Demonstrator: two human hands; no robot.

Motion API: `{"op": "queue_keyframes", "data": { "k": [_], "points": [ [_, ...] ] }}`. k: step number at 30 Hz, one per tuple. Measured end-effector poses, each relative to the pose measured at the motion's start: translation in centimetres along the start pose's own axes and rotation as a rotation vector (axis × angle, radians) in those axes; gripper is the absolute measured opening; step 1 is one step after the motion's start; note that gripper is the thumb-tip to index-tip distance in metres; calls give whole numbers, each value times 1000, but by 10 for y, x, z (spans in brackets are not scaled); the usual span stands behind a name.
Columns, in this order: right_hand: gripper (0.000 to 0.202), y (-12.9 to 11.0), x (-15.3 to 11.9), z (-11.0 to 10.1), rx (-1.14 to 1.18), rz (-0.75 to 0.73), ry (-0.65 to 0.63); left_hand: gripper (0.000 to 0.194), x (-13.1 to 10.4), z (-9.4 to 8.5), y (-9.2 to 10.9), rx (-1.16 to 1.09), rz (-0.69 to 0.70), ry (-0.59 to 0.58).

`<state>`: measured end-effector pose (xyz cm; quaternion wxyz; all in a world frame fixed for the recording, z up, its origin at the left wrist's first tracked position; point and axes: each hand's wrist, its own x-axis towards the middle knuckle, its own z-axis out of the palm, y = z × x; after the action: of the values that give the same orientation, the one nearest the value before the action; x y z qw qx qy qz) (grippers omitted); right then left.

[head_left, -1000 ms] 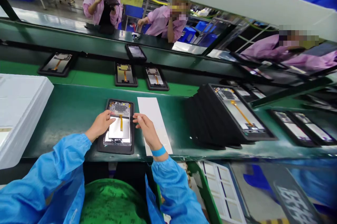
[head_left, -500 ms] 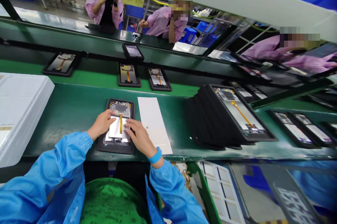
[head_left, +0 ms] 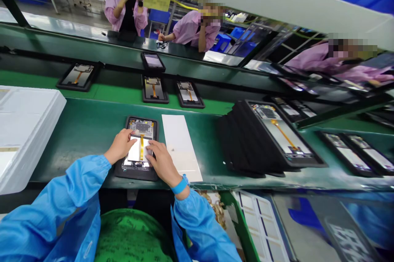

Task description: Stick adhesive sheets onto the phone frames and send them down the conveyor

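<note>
In front of me an opened tablet [head_left: 125, 172] lies in a black tray-like holder on the green bench, its circuit board [head_left: 141, 127] at the far end. A flat white battery [head_left: 134, 153] sits over its middle, with an orange ribbon cable [head_left: 142, 147] running across. My left hand [head_left: 120, 145] grips the battery's left edge, thumb and finger close to thin wires by the board. At the right edge, my right hand [head_left: 163, 161] holds the same battery with bent fingers. Whether the battery lies fully flat, I cannot tell.
A white sheet [head_left: 181, 147] lies right of the tablet. Beyond it rises a stack of black holders [head_left: 246, 143] with an opened tablet on top. White foam trays [head_left: 30, 131] stand left. Several tablets [head_left: 154, 89] rest on the green belt; people in pink [head_left: 193, 26] sit opposite.
The tablets on the green belt have shifted slightly right. Both hands keep nearly the same hold on the battery. A person opposite has moved a hand slightly.
</note>
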<state>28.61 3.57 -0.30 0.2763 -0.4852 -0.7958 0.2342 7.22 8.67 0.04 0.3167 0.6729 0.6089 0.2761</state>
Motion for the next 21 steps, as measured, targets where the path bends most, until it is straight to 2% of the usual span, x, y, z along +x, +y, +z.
{"op": "queue_keyframes", "data": {
  "k": [5,11,16,18,21],
  "points": [
    [29,-3,-1,0,-20,3,11,19,-1,0,5,143,45,-16],
    [28,-8,1,-2,-43,-3,4,20,-3,-1,8,334,34,-70],
    [26,-8,1,6,-114,-2,6,27,-5,-5,18,488,56,-108],
    [27,-7,0,8,-120,-12,7,32,-7,-9,20,557,44,-83],
    [33,-2,-5,8,-93,38,95,52,-13,-13,9,603,38,72]
  ]
}}
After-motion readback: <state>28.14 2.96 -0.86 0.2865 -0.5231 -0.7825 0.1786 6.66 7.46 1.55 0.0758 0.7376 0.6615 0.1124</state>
